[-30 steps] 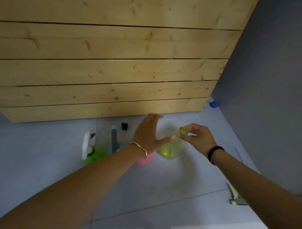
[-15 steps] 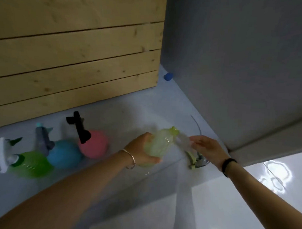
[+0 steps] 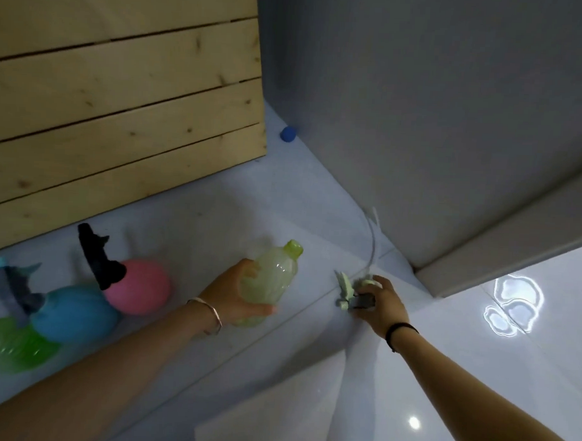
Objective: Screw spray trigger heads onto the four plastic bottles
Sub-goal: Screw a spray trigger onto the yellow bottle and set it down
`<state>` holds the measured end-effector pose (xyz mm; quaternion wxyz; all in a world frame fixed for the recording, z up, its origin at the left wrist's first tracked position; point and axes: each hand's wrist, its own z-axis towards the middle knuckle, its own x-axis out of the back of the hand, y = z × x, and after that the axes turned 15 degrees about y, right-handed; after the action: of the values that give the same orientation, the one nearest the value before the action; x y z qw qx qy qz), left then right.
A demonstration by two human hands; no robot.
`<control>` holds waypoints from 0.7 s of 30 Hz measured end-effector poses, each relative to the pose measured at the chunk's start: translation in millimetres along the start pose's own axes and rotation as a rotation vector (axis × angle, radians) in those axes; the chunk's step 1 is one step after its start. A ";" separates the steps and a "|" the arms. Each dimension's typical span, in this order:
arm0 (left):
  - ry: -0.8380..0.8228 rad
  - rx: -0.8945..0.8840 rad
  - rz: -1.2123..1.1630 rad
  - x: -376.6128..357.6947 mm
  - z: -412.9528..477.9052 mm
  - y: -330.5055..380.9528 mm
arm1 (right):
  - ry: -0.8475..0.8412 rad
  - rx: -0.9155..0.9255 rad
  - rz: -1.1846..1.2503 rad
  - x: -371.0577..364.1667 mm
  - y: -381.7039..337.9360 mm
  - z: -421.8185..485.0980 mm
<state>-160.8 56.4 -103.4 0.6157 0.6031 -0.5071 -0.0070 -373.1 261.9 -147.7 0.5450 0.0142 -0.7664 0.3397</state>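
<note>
From the head camera, the left hand (image 3: pixel 239 292) is wrapped around the lower body of a pale yellow-green bottle (image 3: pixel 270 279), fingers curled under it and thumb on its upper side; the bottle is tilted, its open threaded neck pointing up and to the right with no head on it. To the right, apart from the bottle, the right hand (image 3: pixel 381 301) is closed down over a pale green spray trigger head (image 3: pixel 345 290) that lies on the grey floor (image 3: pixel 190 223), fingers bent around its dark collar (whether it is lifted off the floor cannot be told), while its thin clear dip tube (image 3: pixel 372 243) curves away up toward the grey wall (image 3: pixel 419 109). Left of the held bottle stand three others along the wooden crate (image 3: pixel 121 115): a pink bottle (image 3: pixel 142 286) with a black trigger head (image 3: pixel 95 254), a blue bottle (image 3: pixel 73 313) with a grey trigger head (image 3: pixel 15 288), and a green bottle (image 3: pixel 13 351) at the frame's edge. A small blue cap (image 3: pixel 288 133) lies in the far corner.
</note>
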 end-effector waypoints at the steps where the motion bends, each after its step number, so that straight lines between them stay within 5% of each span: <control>1: -0.002 -0.005 0.006 2.7 -0.6 3.0 | 0.013 -0.005 0.056 1.7 -4.3 1.4; 9: 0.034 0.021 -0.028 68.6 -11.8 48.5 | -0.086 -0.104 0.597 57.4 -93.0 -17.4; 21: 0.387 -0.028 -0.307 190.4 -126.2 130.0 | -0.304 -0.074 1.249 219.0 -255.8 -97.4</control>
<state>-66.9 66.5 141.7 0.7015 0.6545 -0.2819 0.0081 -281.2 193.8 183.7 0.1301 -0.4057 -0.7101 0.5606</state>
